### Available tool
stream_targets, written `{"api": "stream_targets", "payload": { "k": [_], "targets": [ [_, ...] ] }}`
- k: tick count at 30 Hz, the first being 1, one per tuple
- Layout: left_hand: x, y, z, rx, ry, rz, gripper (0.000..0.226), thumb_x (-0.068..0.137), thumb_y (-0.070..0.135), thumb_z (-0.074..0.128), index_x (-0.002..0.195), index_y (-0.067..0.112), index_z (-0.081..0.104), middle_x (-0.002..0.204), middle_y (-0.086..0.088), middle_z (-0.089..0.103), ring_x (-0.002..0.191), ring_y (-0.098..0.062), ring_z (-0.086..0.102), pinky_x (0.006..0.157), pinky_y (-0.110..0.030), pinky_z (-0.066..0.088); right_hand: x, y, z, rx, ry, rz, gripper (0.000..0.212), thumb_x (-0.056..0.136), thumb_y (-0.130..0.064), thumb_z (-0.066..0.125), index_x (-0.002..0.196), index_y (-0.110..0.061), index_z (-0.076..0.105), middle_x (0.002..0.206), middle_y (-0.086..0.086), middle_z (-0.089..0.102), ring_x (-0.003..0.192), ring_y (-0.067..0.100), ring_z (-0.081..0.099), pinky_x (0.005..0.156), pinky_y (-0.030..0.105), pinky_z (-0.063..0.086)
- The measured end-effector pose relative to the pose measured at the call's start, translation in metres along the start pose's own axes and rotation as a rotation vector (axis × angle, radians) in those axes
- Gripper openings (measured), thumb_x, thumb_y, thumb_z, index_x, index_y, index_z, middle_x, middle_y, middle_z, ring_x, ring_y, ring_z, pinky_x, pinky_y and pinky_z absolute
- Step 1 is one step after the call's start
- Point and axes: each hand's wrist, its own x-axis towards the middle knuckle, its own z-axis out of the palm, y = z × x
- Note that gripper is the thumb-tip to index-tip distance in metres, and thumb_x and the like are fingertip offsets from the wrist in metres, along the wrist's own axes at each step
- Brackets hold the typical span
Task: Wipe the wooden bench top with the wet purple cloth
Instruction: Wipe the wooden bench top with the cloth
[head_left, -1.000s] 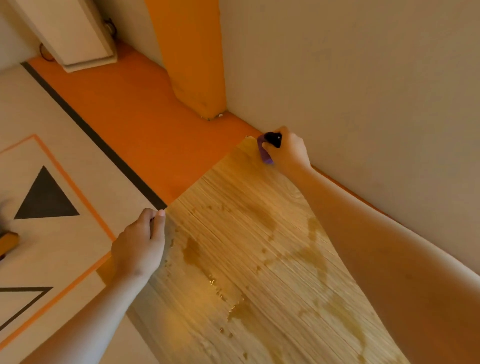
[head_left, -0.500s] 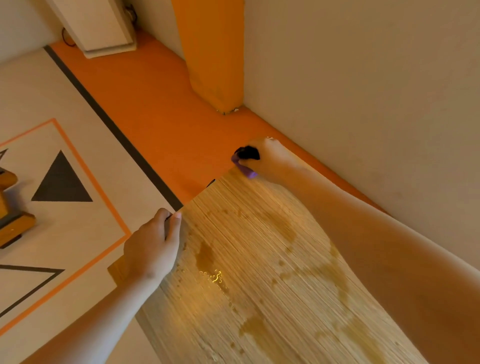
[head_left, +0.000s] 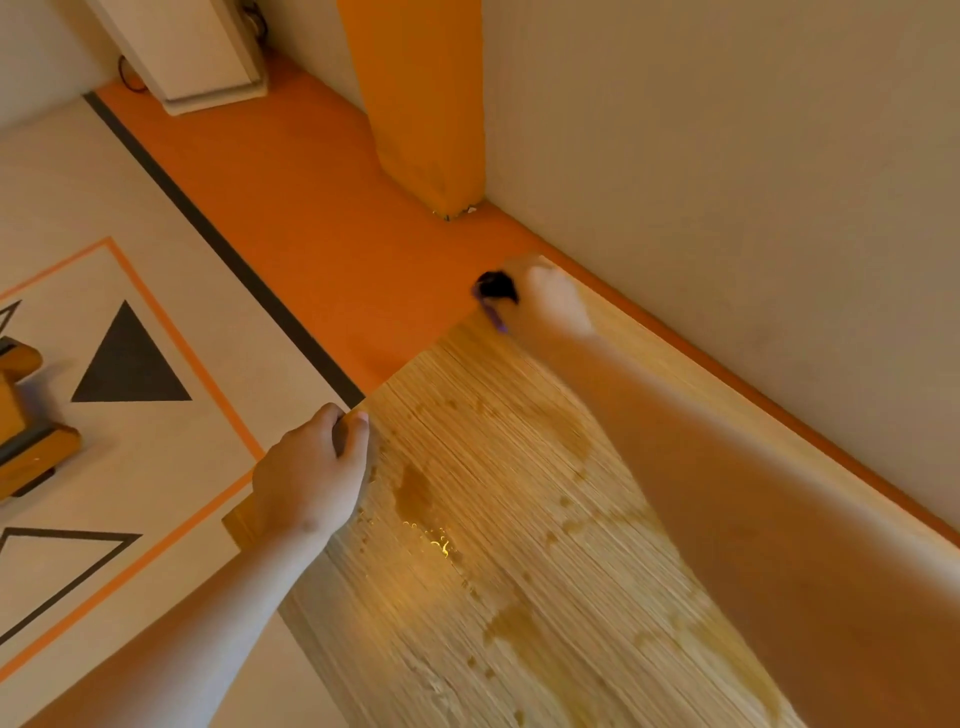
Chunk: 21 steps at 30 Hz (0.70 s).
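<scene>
Wooden bench top (head_left: 467, 597): we find pale, fine-grained boards running from the lower right of the frame up to the centre. Darker wet blotches and a few glinting droplets lie across the lower and middle part.
Left hand (head_left: 311, 475): left of centre, with the fingers curled over the bench's left edge just short of its far corner, clasping it.
Right hand (head_left: 553, 304): upper centre, at the bench's far end and blurred. We read it as clenched round the cloth.
Purple cloth (head_left: 497, 321): only a thin violet strip shows below the right hand's fingers, touching the far edge of the boards. A small black shape sits just above it, which we cannot identify.
Floor (head_left: 311, 234): an orange band beyond the bench, and a cream area with black triangles at left.
Pillar (head_left: 426, 104): orange, top centre, against the pale wall (head_left: 727, 156).
White unit (head_left: 192, 47): upper left corner, standing on the orange band.
</scene>
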Motion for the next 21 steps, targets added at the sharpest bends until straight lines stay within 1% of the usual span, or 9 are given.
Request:
{"api": "stream_targets", "payload": {
  "k": [2,4,7,10,12,13,15,18,21],
  "targets": [
    [0.000,-0.001,0.001,0.013,0.007,-0.004,0.037,0.098,0.041,0.038,0.072,0.019,0.053,0.049,0.002,0.051,0.044,-0.016,0.049,0.041,-0.025,0.034,-0.026,-0.027,0.022,0.058,-0.086,-0.133,0.012,0.089,-0.010,0.058,0.093,-0.019,0.065,0.110,0.002,0.063,0.092,0.014,0.065,0.074,0.026,0.056],
    [0.000,-0.002,0.002,0.023,0.016,-0.006,0.038,0.098,0.042,0.038,0.072,0.019,0.053,0.049,0.001,0.051,0.044,-0.016,0.049,0.041,-0.025,0.034,-0.051,-0.049,0.041,0.054,-0.130,-0.270,0.016,0.088,-0.009,0.058,0.103,-0.013,0.063,0.108,0.004,0.060,0.094,0.017,0.060,0.078,0.029,0.053],
    [-0.001,-0.003,0.001,-0.004,0.015,-0.005,0.038,0.098,0.042,0.039,0.072,0.019,0.053,0.050,0.000,0.053,0.046,-0.018,0.050,0.043,-0.030,0.040,-0.064,-0.052,0.045,-0.001,-0.185,-0.334,0.022,0.088,-0.010,0.059,0.110,-0.011,0.060,0.108,0.005,0.057,0.096,0.021,0.057,0.080,0.035,0.050],
    [-0.001,-0.002,0.000,-0.029,0.005,-0.002,0.039,0.098,0.042,0.040,0.070,0.018,0.052,0.052,-0.001,0.054,0.047,-0.019,0.050,0.045,-0.031,0.041,-0.049,-0.029,0.018,0.076,-0.201,-0.201,0.014,0.090,-0.009,0.057,0.102,-0.012,0.064,0.108,0.001,0.064,0.096,0.015,0.064,0.079,0.030,0.055],
    [-0.002,-0.003,0.001,-0.021,0.016,-0.010,0.039,0.098,0.042,0.039,0.068,0.019,0.050,0.051,-0.001,0.052,0.046,-0.018,0.049,0.043,-0.027,0.035,-0.034,-0.008,-0.011,0.067,-0.102,-0.060,0.014,0.091,-0.007,0.054,0.096,-0.003,0.067,0.109,0.002,0.068,0.098,0.016,0.066,0.078,0.027,0.055],
    [-0.002,-0.003,0.001,-0.018,0.017,-0.012,0.039,0.098,0.042,0.039,0.068,0.020,0.050,0.050,0.000,0.052,0.045,-0.017,0.048,0.042,-0.025,0.032,-0.029,0.006,-0.026,0.029,-0.036,-0.004,0.017,0.092,-0.007,0.054,0.096,0.000,0.068,0.107,0.004,0.068,0.094,0.018,0.067,0.077,0.027,0.055],
    [-0.001,-0.004,0.002,-0.019,0.019,-0.015,0.039,0.098,0.043,0.038,0.068,0.020,0.049,0.050,0.001,0.051,0.045,-0.016,0.047,0.043,-0.025,0.029,-0.019,0.034,-0.048,-0.084,0.118,0.074,0.016,0.091,-0.009,0.054,0.097,-0.004,0.068,0.104,0.000,0.064,0.087,0.018,0.063,0.071,0.027,0.050],
    [0.000,-0.006,0.003,-0.020,0.017,-0.023,0.040,0.098,0.044,0.037,0.069,0.019,0.050,0.051,0.002,0.052,0.046,-0.015,0.048,0.044,-0.025,0.029,-0.008,0.059,-0.054,-0.216,0.235,0.129,0.018,0.089,-0.013,0.055,0.103,-0.008,0.066,0.108,0.010,0.060,0.095,0.028,0.059,0.073,0.032,0.048],
    [0.001,-0.008,0.004,-0.018,0.025,-0.022,0.040,0.098,0.044,0.037,0.069,0.019,0.050,0.052,0.003,0.052,0.047,-0.014,0.047,0.044,-0.025,0.028,-0.005,0.051,-0.041,-0.168,0.255,0.135,0.019,0.089,-0.011,0.056,0.105,-0.009,0.066,0.110,0.009,0.061,0.096,0.026,0.059,0.075,0.032,0.050]
  ]
}}
